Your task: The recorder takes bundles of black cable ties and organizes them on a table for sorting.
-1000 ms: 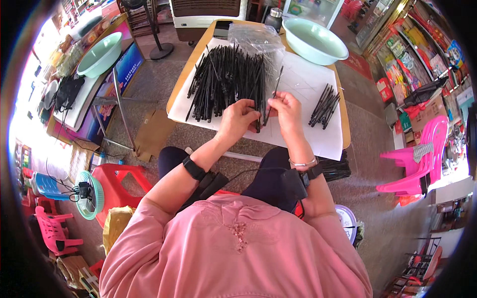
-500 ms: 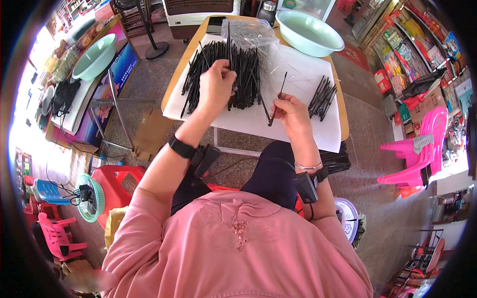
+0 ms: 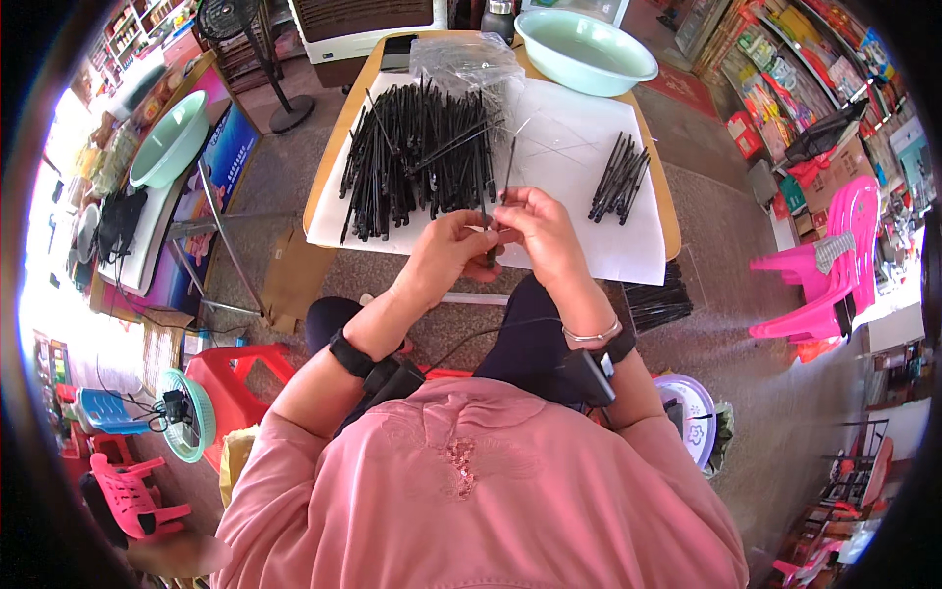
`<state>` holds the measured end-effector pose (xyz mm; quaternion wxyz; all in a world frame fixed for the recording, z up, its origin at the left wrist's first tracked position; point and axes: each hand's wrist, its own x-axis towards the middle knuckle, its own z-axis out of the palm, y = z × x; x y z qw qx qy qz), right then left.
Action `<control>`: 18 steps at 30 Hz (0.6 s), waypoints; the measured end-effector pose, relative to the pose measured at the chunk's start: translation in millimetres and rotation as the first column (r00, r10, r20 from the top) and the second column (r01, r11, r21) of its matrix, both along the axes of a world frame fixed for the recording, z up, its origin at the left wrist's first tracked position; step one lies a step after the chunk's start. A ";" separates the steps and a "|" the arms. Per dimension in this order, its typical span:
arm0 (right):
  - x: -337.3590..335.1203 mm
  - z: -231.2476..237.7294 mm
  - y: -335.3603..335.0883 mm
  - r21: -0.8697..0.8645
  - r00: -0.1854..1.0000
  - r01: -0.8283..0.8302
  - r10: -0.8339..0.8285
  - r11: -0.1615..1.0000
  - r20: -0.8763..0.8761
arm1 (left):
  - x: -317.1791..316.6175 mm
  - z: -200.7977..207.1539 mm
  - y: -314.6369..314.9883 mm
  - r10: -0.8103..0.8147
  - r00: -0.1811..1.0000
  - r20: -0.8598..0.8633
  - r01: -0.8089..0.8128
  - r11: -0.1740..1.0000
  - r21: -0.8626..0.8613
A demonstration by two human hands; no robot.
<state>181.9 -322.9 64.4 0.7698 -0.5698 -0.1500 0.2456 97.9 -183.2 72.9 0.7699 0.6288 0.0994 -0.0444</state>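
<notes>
Over the table's near edge my two hands meet, fingertips nearly touching. My left hand (image 3: 446,257) pinches a slim black stick (image 3: 484,204) that stands roughly upright. In the fingers of my right hand (image 3: 546,236) is a thinner dark rod (image 3: 509,165), pointing up and away, with a pale tip. Ahead of my left hand lies a big heap of black sticks (image 3: 407,157). To the right of my right hand is a smaller group of similar sticks (image 3: 620,179). Where the fingers meet, the lower ends of the held pieces are partly hidden.
A white sheet (image 3: 574,123) covers much of the wooden table (image 3: 669,211). Clear plastic bags (image 3: 466,61), a pale green basin (image 3: 586,54) and a dark bottle (image 3: 498,20) sit at its back. More black sticks (image 3: 659,299) lie low beyond its right front corner.
My left hand has drawn back from the heap toward me and now holds a black stick. My right hand has shifted left to meet it, still holding its thin rod.
</notes>
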 end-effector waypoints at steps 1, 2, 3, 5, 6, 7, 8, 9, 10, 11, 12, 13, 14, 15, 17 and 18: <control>-4.0 1.1 1.4 -0.038 0.996 0.035 -0.031 0.999 0.088 | -0.4 -1.6 0.7 -0.039 0.999 0.036 0.040 0.999 -0.022; -3.0 3.4 -0.9 -0.037 0.996 0.039 -0.036 0.999 0.088 | -2.6 -2.3 2.3 -0.044 0.998 0.036 0.044 0.999 -0.021; 0.3 6.1 -6.2 -0.161 0.968 0.143 -0.105 0.977 0.227 | -6.8 1.6 3.5 -0.063 0.997 0.037 0.062 0.998 0.027; 15.4 4.1 -16.7 -0.318 0.820 0.419 -0.204 0.850 0.535 | -13.0 9.4 8.2 -0.084 0.996 0.038 0.081 0.994 0.076; 22.2 3.3 -20.6 -0.316 0.819 0.422 -0.208 0.850 0.535 | -15.9 13.5 11.4 -0.096 0.993 0.062 0.091 0.993 0.080; 27.5 3.1 -24.0 -0.429 0.689 0.547 -0.094 0.719 0.719 | -17.7 15.5 13.9 -0.108 0.990 0.086 0.101 0.991 0.086; 30.8 0.7 -27.4 -0.481 0.539 0.677 0.069 0.558 0.839 | -17.6 15.8 16.0 -0.111 0.990 0.086 0.104 0.991 0.087; 31.0 -3.1 -27.4 -0.573 0.598 0.612 0.155 0.546 0.786 | -16.0 15.4 18.2 -0.088 0.991 0.104 0.081 0.994 0.068; 31.2 -6.4 -26.7 -0.571 0.597 0.614 0.153 0.545 0.788 | -14.2 15.1 19.4 -0.065 0.990 0.122 0.059 0.997 0.049; 30.3 -9.8 -24.3 -0.611 0.594 0.617 0.215 0.497 0.775 | -12.6 15.1 19.6 -0.067 0.990 0.123 0.061 0.997 0.051; 29.1 -9.0 -21.8 -0.646 0.590 0.619 0.279 0.447 0.758 | -11.1 15.0 20.0 -0.047 0.991 0.126 0.044 0.999 0.030; 31.2 -9.4 -22.5 -0.644 0.588 0.620 0.277 0.448 0.759 | -9.7 14.6 20.1 -0.028 0.991 0.128 0.027 1.000 0.010; 34.8 -10.7 -24.8 -0.662 0.615 0.609 0.267 0.437 0.742 | -8.2 12.4 20.1 -0.029 0.991 0.130 0.028 1.000 0.012; 36.0 -7.6 -25.2 -0.679 0.641 0.597 0.256 0.427 0.724 | -7.1 9.9 20.9 -0.019 0.992 0.122 0.016 0.999 0.028; 33.7 0.2 -32.4 -0.619 0.615 0.629 0.187 0.470 0.766 | -5.2 8.8 22.9 -0.009 0.993 0.117 0.004 0.999 0.046; 29.2 7.6 -35.9 -0.559 0.589 0.659 0.117 0.503 0.799 | -4.2 8.9 22.9 -0.005 0.994 0.109 0.000 0.999 0.045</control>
